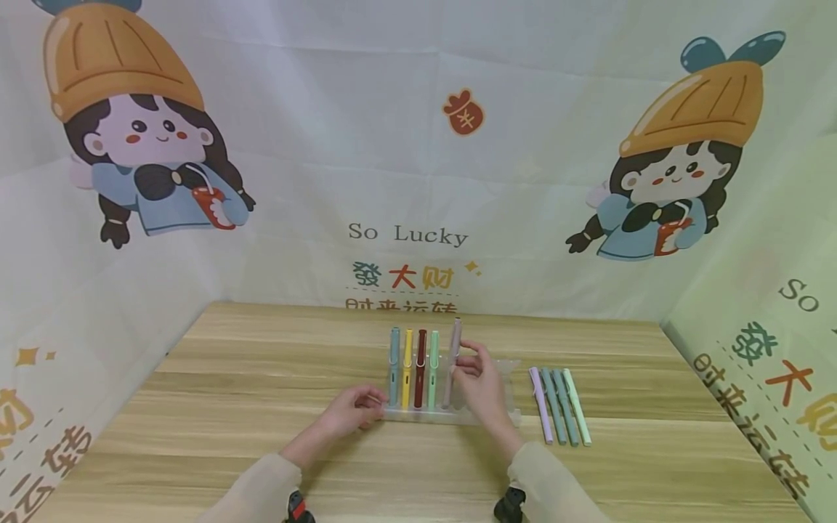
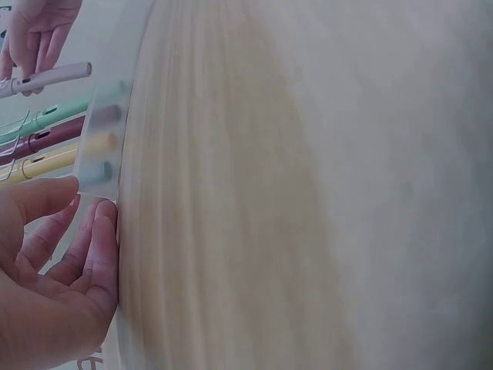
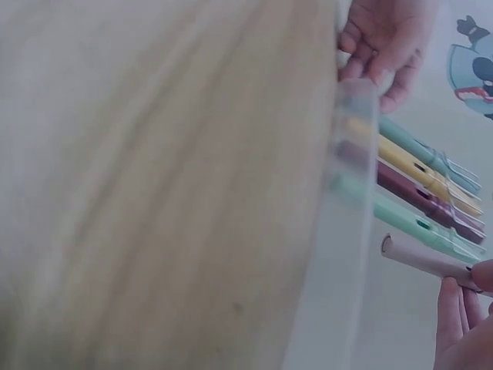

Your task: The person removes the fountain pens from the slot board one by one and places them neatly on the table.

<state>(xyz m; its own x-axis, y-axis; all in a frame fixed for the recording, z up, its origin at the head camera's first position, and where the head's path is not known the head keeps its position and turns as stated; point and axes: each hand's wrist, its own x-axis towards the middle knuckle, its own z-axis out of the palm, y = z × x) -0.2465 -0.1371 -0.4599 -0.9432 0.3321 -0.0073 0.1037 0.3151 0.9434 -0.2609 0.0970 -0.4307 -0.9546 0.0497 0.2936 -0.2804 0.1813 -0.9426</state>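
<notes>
The dusty-pink pen [image 1: 452, 361] is standing nearly upright at the right end of the row in the clear pen stand [image 1: 497, 418], and the right hand [image 1: 480, 381] is pinching it about midway up its barrel. In the right wrist view only the pen's blunt lower end and the fingertips [image 3: 454, 316] are showing — the rest is cut off at the frame edge, so whether the tip is seated in a slot is hard to tell. Four pens are already standing in the stand to its left: blue-grey [image 1: 394, 365], yellow [image 1: 407, 367], dark red [image 1: 421, 358] and mint green [image 1: 432, 368]. The left hand [image 1: 353, 410] is gripping the stand's left end, fingers curled against its clear edge; the stand's walls are almost invisible against the wood. To the right, four more pens [image 1: 559, 404] are lying side by side on the table [image 1: 229, 407] — lilac, two grey-green, pale mint. Printed cartoon cloth [image 1: 418, 145] is hanging behind and at both sides. Both wrist views are blurred, with the tabletop filling most of each.
</notes>
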